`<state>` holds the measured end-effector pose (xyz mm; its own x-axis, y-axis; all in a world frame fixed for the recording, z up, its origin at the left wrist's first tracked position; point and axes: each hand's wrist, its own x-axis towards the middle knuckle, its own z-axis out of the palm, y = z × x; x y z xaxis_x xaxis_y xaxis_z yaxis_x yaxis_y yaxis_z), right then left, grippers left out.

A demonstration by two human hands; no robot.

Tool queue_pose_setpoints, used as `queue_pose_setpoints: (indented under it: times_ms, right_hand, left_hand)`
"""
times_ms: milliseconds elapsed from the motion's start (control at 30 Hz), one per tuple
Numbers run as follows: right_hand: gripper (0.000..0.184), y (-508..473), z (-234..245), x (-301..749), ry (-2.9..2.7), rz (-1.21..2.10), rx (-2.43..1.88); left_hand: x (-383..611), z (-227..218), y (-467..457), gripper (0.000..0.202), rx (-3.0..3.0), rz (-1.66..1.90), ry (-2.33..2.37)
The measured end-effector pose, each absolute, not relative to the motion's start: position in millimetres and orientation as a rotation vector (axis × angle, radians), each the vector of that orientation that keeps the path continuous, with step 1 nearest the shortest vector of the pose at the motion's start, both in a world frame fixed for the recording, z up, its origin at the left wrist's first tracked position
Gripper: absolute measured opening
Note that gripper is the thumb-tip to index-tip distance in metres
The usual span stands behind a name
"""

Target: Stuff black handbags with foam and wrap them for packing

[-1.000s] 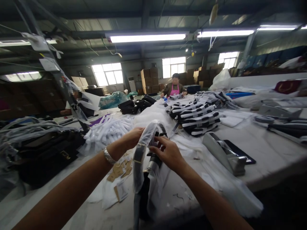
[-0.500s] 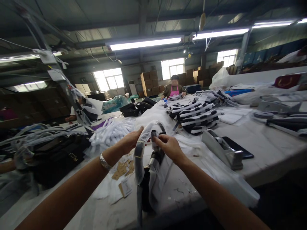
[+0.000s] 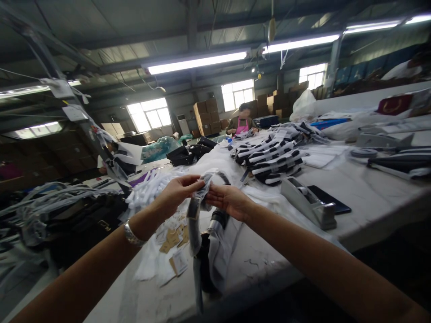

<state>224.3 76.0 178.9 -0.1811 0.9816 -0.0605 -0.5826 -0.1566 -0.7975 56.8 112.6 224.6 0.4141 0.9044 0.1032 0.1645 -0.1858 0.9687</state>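
The left hand [image 3: 177, 194] and the right hand [image 3: 227, 200] meet in the middle of the view, raised over the near part of the table [image 3: 370, 193]. Between them is a black strap [image 3: 194, 217] sheathed in clear plastic wrap [image 3: 205, 186].

The left hand pinches the wrap near the strap's top bend, thumb against fingertips. The right hand comes in from 3 o'clock with its fingers straight and close together, their tips on the wrap. Whether its thumb grips from behind cannot be told, as the hand itself hides it.

The strap arches up from a black bag [image 3: 205, 264] at 6 o'clock of the hands, by the table's near edge. A silver metal fitting [image 3: 215, 224] on it shows just below the right hand. A silver bracelet [image 3: 132, 234] sits on the left wrist.

- **7 o'clock of the hands:** brown card tags [image 3: 170, 237] lie on white wrapping.
- **9 o'clock:** a heap of white rolls [image 3: 148, 190] lies near, with dark bags [image 3: 77, 220] under grey straps farther out toward 8 o'clock.
- **3 o'clock:** a grey tape dispenser [image 3: 308, 202] stands on the table, with a flat black slab [image 3: 332, 206] just beside it.
- **1 o'clock:** a stack of black-and-white banded straps [image 3: 272, 157] lies well apart from the hands.
- **12 o'clock:** 2 or 3 more black cases [image 3: 188, 152] lie on the table.

Past the cases, at the table's far end, is a person in a pink apron [image 3: 243, 123]. Cardboard boxes [image 3: 205, 114] are stacked behind, under the windows.
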Motion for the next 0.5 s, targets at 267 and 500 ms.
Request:
queue_pose_setpoints:
  times_ms: [267, 500]
  right_hand:
    - [0.016, 66.4, 180.9, 233.5, -0.814, 1.668, -0.629]
    - [0.036, 84.5, 174.3, 276.6, -1.555, 1.003, -1.002]
  left_hand:
    - [57.3, 220.7, 112.1, 0.051, 1.652, 0.753, 1.037]
    - [67.0, 208.8, 104.3, 0.042, 1.431, 0.802, 0.911]
